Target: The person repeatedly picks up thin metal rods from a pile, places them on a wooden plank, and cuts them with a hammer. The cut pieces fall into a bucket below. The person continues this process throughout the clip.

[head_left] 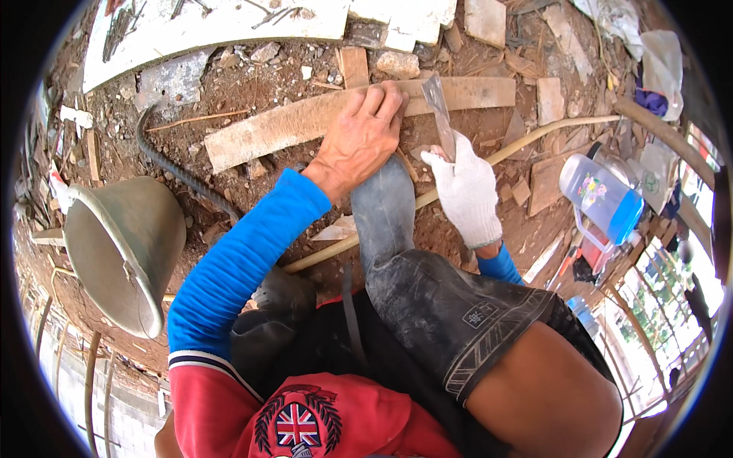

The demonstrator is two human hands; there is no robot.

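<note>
My bare left hand [366, 130] is closed over the middle of a long, pale wooden plank [275, 126], its fingers curled at the far edge. The plank lies crosswise on the dirt, just beyond my grey rubber boot [384, 202]. In a white knitted glove, my right hand [466, 187] grips a flat-bladed metal tool [437, 107]. The blade points up and away, over the plank's right part, right of my left hand. Whether it touches the wood I cannot tell. Much of the tool's handle is hidden in the glove.
A grey-green bucket [156, 221] lies tipped at the left, near a dark ribbed bar [183, 175]. A bamboo pole [527, 137] runs diagonally under my right arm. To the right sits a clear plastic jug [599, 195] with a blue end. White board [214, 30] lies at the back.
</note>
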